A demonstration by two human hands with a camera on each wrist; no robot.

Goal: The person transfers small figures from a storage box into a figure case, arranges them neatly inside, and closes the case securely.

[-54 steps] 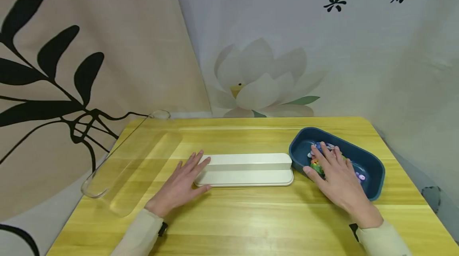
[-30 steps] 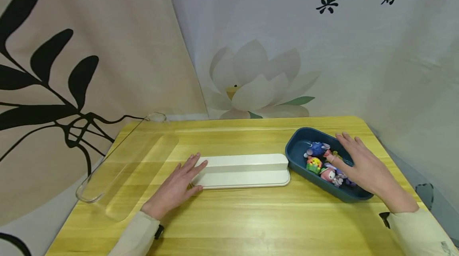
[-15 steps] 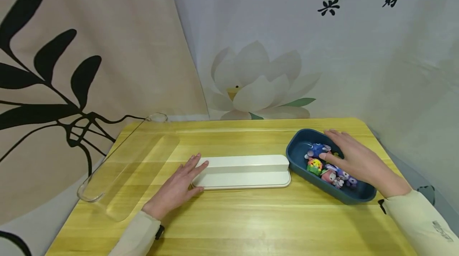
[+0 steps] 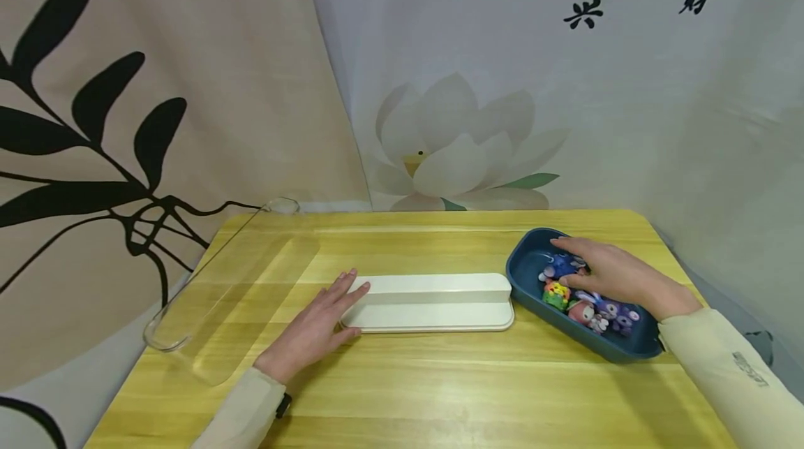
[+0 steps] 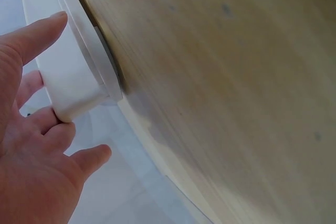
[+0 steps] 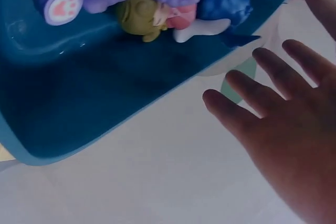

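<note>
My left hand (image 4: 314, 327) rests at the left end of a long white base (image 4: 433, 318) with a raised bar along its back. Its fingers look relaxed; in the left wrist view the thumb (image 5: 44, 35) lies across the base's end. My right hand (image 4: 618, 278) hovers over the far right side of a dark blue bin (image 4: 565, 327), fingers extended and holding nothing. Small toy figures lie in the bin: a blue one (image 4: 557, 267), a yellow-and-green one (image 4: 555, 295), a pink one (image 4: 581, 311) and purple rabbits (image 4: 622, 320). The right wrist view shows an olive-headed figure (image 6: 137, 14) beside them.
A long transparent cover (image 4: 179, 342) lies along the left side of the wooden table (image 4: 433, 393). Its far end reaches the back left corner. Behind the table hangs a printed curtain (image 4: 471, 30). The bin's left end stands right at the base's right end.
My right hand lifts off the toys, swings right to the bin's far side, then comes back left over the toys, uncovering several of them. The left hand stays at the base.
</note>
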